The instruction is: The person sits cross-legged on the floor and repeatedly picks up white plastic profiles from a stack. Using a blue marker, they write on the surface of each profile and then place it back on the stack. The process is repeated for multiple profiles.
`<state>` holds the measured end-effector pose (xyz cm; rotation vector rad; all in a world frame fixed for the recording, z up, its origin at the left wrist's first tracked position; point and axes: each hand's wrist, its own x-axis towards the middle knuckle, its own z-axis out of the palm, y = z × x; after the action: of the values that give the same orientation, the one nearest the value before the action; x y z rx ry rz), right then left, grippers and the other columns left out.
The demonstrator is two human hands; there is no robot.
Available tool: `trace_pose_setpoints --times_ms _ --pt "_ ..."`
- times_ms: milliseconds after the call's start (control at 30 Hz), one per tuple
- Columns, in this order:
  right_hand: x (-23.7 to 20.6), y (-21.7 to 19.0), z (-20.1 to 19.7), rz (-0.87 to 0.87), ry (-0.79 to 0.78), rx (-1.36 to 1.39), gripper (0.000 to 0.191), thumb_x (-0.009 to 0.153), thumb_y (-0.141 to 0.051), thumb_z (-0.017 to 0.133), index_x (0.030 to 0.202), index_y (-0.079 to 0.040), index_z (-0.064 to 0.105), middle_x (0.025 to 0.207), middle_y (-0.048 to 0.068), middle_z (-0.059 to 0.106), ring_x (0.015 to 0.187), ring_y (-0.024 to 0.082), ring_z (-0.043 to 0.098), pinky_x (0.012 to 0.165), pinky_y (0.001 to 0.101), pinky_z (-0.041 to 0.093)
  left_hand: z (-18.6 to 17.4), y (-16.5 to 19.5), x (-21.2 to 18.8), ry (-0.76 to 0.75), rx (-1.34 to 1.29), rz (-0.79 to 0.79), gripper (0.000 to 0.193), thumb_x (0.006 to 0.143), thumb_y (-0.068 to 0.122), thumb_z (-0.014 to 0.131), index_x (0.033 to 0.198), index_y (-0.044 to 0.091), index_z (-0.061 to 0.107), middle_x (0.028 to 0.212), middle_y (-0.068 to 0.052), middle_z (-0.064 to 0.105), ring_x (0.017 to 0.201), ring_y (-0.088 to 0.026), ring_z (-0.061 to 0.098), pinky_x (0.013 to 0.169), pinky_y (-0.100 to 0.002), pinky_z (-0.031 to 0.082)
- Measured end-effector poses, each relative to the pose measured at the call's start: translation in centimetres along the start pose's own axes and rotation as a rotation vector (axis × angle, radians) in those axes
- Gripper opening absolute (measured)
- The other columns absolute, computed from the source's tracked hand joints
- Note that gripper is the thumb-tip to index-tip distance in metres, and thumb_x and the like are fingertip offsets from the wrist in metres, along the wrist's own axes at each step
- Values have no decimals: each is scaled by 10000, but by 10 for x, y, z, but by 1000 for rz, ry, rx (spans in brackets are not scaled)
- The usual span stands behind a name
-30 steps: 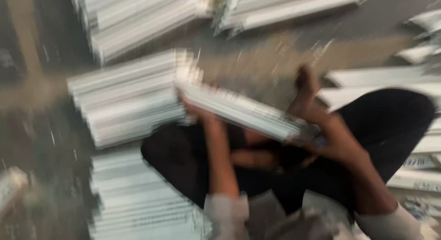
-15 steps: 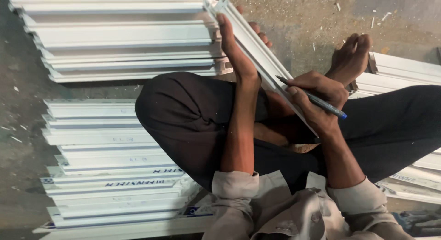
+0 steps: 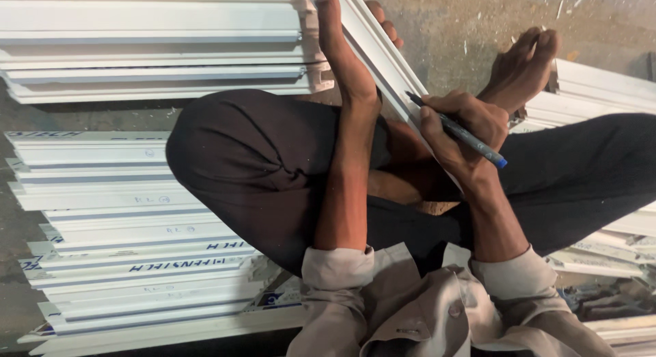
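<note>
A concrete floor (image 3: 471, 29), gritty and flecked with white chips, carries stacks of long white profiles: one stack (image 3: 150, 46) lies along the top left edge of the floor, a second stack (image 3: 130, 234) fills the lower left down to the bottom corner, and more lengths (image 3: 601, 90) sit at the right edge. The person sits among them with legs folded in dark trousers (image 3: 266, 172), a bare foot (image 3: 523, 66) resting on the floor near the right-hand lengths. Across the lap, a single white profile (image 3: 383, 63) slants from the top middle down towards the knees, its upper end beside the top left stack. The left hand (image 3: 342, 36) grips this profile near its upper end, fingers wrapped round it from behind so that only the tips show past its far edge. The right hand (image 3: 458, 128) is closed round a pen (image 3: 456, 130), pinched between thumb and fingers, with the dark tip set against the profile's edge about midway along the visible length. The pen's blue cap end points towards the right knee. Beige cuffs (image 3: 335, 265) cover both wrists.
</note>
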<state>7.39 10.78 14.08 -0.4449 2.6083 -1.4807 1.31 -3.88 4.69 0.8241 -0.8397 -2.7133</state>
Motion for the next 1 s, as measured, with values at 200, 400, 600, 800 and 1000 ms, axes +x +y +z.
trace_pose_setpoints --times_ms 200,400,600,800,1000 --pt "4 1 0 4 -29 -15 58 1002 4 701 1004 59 684 810 131 714 646 127 659 527 230 484 -4 -6 2 5 37 57 739 999 719 405 920 8 590 743 -104 573 570 -199 599 519 -372 532" --pt "5 -5 1 16 -34 -32 80 1014 4 710 1067 61 695 807 129 693 610 123 646 551 251 472 -6 -7 2 8 15 44 732 1002 712 408 917 9 591 763 -104 586 589 -202 607 534 -378 538" --pt "6 -9 1 -5 -46 -35 89 1022 -9 714 1080 55 689 832 129 694 617 128 650 550 249 474 -7 -9 2 17 -15 27 663 1023 663 417 986 20 573 798 -108 596 602 -200 612 528 -367 532" --pt "7 -10 2 -19 -48 -51 75 1026 -9 717 1066 49 689 826 126 689 609 128 648 552 247 471 -9 -11 4 61 16 8 642 1018 635 411 983 16 580 804 -115 602 608 -198 627 528 -363 547" --pt "6 -6 3 -50 -39 -84 57 1009 7 718 1019 49 680 857 136 717 655 138 662 534 244 483 -11 -14 4 19 23 34 689 1045 655 402 937 0 585 769 -110 591 593 -201 624 532 -366 554"
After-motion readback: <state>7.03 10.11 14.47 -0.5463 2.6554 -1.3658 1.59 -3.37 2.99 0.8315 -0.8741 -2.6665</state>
